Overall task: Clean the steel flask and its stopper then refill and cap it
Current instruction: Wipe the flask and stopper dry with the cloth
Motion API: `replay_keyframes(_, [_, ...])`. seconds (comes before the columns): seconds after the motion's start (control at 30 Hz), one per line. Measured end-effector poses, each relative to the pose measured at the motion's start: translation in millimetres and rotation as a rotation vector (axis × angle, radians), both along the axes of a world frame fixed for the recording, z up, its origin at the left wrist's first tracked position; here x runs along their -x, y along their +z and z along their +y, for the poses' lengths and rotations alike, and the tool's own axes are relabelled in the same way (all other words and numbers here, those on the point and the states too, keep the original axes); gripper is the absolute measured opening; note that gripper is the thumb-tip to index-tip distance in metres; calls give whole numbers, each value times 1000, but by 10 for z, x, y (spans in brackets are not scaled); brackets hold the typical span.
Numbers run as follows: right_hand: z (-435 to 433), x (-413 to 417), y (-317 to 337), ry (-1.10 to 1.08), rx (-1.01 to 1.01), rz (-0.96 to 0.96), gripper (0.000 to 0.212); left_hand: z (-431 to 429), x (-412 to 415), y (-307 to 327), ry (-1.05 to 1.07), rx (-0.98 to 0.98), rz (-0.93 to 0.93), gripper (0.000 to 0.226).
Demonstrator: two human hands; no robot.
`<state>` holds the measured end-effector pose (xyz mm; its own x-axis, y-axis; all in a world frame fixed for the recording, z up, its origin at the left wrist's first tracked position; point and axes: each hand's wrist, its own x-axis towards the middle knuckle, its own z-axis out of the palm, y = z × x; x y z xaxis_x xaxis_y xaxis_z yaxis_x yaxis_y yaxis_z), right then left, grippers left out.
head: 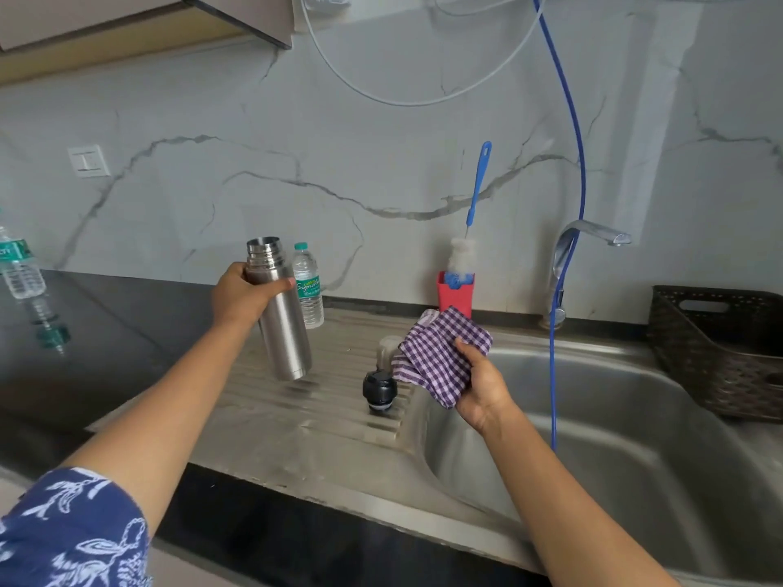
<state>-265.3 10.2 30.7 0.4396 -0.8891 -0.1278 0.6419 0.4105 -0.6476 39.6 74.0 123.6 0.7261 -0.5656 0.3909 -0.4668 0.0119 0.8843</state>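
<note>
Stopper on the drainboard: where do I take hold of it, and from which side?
Probably grip the stopper by its wide black top, fingers pinching its round sides, coming straight down from above. It stands upright on the drainboard, narrow end down, so the top is exposed. The right hand is nearest but holds the cloth; the left hand holds the flask.

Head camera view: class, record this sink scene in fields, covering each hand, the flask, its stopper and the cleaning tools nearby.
left hand: grips the steel flask near its neck
steel flask: uncapped, roughly upright, over the drainboard
right hand: holds a purple checked cloth, beside the sink
stopper: black, standing on the drainboard, apart from the flask
bottle brush: blue handle, standing in a red holder by the wall
water bottle: plastic, capped, behind the flask
</note>
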Motion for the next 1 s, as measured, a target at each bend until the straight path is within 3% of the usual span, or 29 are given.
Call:
replay_keyframes(0.73, [124, -93, -26, 22, 18, 5, 14, -195, -33, -249, -43, -67, 30, 51])
replay_keyframes(0.8, [126, -72, -20, -4, 17, -13, 15, -175, -42, -271, -58, -69, 53, 61])
replay_keyframes(0.87, [122, -44, 0, -36, 12, -35, 15, -146, -21, -296, -54, -81, 75, 93])
replay_keyframes(0.93, [102, -9, 19, -73, 4, -57, 17, -62, 120, -311, 94, -56, -36, 112])
replay_keyframes(1.0, [70, 35, 14, -110, -7, -66, 20, 41, 355, -326, 238, 162, -328, 93])
